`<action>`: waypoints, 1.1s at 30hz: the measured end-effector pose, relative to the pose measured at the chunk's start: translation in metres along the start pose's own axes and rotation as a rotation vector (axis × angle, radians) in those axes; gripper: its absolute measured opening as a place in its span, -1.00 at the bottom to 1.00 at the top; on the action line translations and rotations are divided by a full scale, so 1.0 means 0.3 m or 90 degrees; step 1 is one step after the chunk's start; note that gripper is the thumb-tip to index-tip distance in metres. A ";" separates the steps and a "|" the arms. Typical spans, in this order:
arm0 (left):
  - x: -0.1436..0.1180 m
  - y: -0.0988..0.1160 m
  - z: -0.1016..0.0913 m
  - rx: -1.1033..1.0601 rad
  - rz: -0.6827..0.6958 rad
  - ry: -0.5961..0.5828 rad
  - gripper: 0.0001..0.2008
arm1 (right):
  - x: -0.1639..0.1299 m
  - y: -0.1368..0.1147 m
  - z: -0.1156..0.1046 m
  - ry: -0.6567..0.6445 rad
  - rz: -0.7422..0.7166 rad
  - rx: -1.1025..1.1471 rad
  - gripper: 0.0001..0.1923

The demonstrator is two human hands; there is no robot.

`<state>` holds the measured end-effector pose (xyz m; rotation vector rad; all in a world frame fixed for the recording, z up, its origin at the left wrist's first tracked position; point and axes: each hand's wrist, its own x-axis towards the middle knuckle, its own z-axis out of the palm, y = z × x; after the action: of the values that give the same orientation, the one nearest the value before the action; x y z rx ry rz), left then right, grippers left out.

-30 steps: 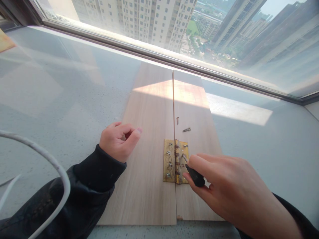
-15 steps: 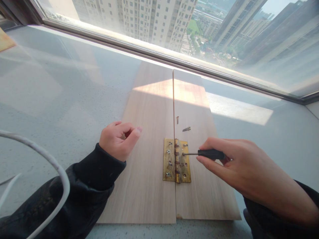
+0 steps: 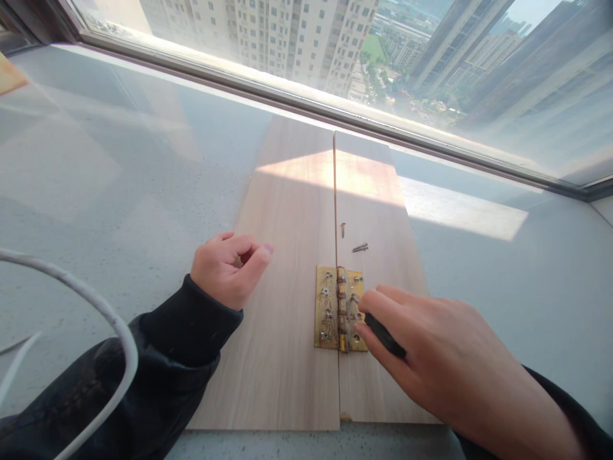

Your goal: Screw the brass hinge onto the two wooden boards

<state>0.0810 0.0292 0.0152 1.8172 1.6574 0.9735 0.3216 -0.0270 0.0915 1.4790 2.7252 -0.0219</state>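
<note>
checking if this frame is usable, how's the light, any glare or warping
Head view: a bright sun patch crosses the far end of the two boards and the sill to the right; the window is hazy and washed out. The hinge and loose screws are sharp. Wide-angle warping bends the window frame. The right hand hides part of the screwdriver.

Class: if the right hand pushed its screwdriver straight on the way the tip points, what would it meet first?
The right hand aims the screwdriver at the brass hinge; it probably meets the hinge's right leaf first, though depth is unclear.
</note>
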 end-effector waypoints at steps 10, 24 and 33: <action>-0.001 0.000 0.012 -0.036 -0.010 0.030 -0.61 | 0.013 0.038 0.019 -0.022 0.111 0.073 -0.80; -0.004 0.002 0.014 -0.046 -0.031 0.042 -0.63 | 0.033 0.169 -0.011 -0.084 0.202 0.264 -0.71; -0.004 -0.001 0.016 -0.054 -0.036 0.041 -0.63 | 0.021 0.213 -0.031 0.262 0.245 0.153 -0.79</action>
<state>0.0845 0.0285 0.0119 1.6910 1.6701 1.0723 0.3715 0.0134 0.1010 2.2849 2.7444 -0.0368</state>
